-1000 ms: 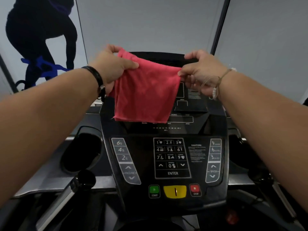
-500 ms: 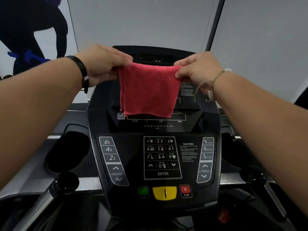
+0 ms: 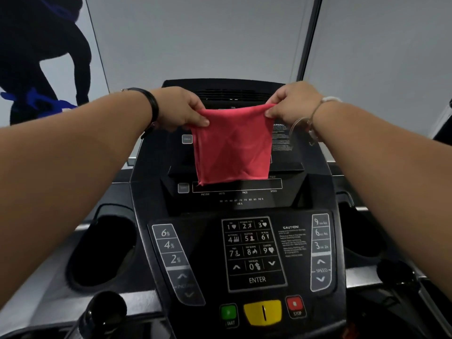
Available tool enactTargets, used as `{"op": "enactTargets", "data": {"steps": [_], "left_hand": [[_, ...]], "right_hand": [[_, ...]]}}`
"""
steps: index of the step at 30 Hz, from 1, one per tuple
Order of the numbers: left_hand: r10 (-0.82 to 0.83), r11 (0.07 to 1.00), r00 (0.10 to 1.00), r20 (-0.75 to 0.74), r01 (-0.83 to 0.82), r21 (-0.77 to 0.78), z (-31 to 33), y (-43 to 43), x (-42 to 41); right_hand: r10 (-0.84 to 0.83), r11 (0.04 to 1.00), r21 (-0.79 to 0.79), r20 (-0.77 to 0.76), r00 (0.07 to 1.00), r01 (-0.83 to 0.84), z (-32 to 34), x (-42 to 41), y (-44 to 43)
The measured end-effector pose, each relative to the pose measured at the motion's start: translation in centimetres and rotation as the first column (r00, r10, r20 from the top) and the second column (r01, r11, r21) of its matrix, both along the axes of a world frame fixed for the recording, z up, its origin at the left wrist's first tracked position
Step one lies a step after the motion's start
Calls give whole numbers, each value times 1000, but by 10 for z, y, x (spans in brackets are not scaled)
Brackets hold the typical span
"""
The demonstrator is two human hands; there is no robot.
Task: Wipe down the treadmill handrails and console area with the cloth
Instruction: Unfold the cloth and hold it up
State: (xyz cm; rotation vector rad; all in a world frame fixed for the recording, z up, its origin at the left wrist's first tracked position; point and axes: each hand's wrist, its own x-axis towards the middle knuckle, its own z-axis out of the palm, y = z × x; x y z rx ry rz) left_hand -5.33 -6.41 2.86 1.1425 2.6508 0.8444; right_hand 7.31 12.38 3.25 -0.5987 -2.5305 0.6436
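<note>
A red cloth (image 3: pixel 233 148) hangs folded in front of the upper display of the black treadmill console (image 3: pixel 300 199). My left hand (image 3: pixel 181 108) pinches its top left corner and my right hand (image 3: pixel 293 102) pinches its top right corner. The cloth is stretched between them, its lower edge level with the display strip. Below lie the keypad (image 3: pixel 254 253), the incline and speed buttons, and the green, yellow and red buttons. A black handrail end (image 3: pixel 105 311) shows at the lower left.
Dark cup holders sit at either side of the console (image 3: pixel 102 250) (image 3: pixel 362 233). Behind the treadmill is a grey panelled wall (image 3: pixel 195 37) with a dark figure graphic (image 3: pixel 36 57) at the left.
Both hands kept their hold on the cloth's top corners and lowered slightly towards the console; the cloth now hangs squarer and flatter. The view tilted down a little.
</note>
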Motion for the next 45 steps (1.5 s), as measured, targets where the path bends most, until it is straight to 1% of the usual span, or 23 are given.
{"op": "enactTargets", "data": {"steps": [1, 2, 4, 6, 7, 8, 10, 11, 13, 15, 16, 18, 21, 24, 27, 30, 32, 34, 35, 37, 39, 41, 45], "left_hand": [[10, 1000, 1000, 30, -10, 8, -2, 4, -4], [27, 999, 998, 57, -29, 22, -5, 9, -9], [81, 993, 991, 110, -90, 77, -10, 21, -19], [133, 967, 971, 197, -171, 187, -16, 33, -25], [153, 945, 962, 226, -209, 252, -20, 38, -27], [175, 921, 962, 211, -235, 311, -25, 40, -29], [247, 890, 966, 73, -257, 376, -36, 43, -30], [272, 893, 962, 1, -252, 373, -41, 42, -27], [236, 935, 969, -71, -206, 290, -53, 36, -21], [177, 968, 982, -67, -161, 193, -65, 30, -13], [166, 975, 984, -63, -153, 164, -71, 28, -10], [177, 978, 979, -100, -164, 129, -81, 26, -9], [177, 984, 956, -236, -168, 58, -87, 28, -11], [162, 986, 936, -313, -168, 6, -90, 31, -13], [180, 981, 918, -353, -192, 1, -95, 36, -10], [236, 967, 902, -363, -256, -7, -97, 41, -8], [282, 956, 870, -405, -288, 47, -97, 47, -5], [278, 960, 857, -434, -227, 166, -103, 56, -1], [260, 963, 859, -442, -194, 190, -106, 60, 0], [209, 978, 861, -464, -183, 101, -119, 67, -1], [186, 976, 837, -515, -216, 3, -132, 71, -5], [212, 968, 812, -544, -250, 5, -137, 72, -4], [257, 961, 772, -581, -265, 74, -144, 72, 1]], "right_hand": [[1, 998, -57, 1, 1000, -1, -3, -5, 3], [12, 987, -163, -1, 1000, -11, -5, -11, 6], [36, 910, -412, -22, 999, -42, -10, -23, 12], [54, 884, -462, -54, 997, -73, -16, -35, 19], [55, 893, -442, -80, 995, -85, -19, -40, 22], [49, 913, -399, -109, 993, -88, -24, -42, 23], [58, 966, -242, -156, 986, -95, -36, -41, 25], [80, 984, -150, -138, 987, -101, -41, -39, 26], [144, 989, 22, -71, 987, -143, -54, -33, 29], [191, 970, 153, -15, 981, -187, -68, -29, 35], [196, 964, 182, 15, 981, -195, -74, -28, 37], [193, 957, 202, 93, 977, -208, -84, -26, 39], [192, 950, 221, 143, 971, -221, -94, -27, 41], [191, 964, 175, 63, 980, -199, -97, -31, 42], [166, 956, 227, 97, 981, -184, -103, -36, 46], [132, 972, 187, 74, 988, -144, -106, -36, 45], [85, 968, 237, -14, 996, -79, -110, -37, 38], [51, 961, 275, -111, 993, -19, -117, -40, 29], [43, 955, 297, -130, 991, -3, -122, -40, 25], [23, 919, 393, -94, 995, 16, -134, -43, 19], [5, 883, 467, -92, 996, 39, -142, -45, 18], [-16, 872, 485, -109, 994, 67, -145, -44, 18], [-18, 879, 473, -99, 995, 63, -146, -43, 15]]}}
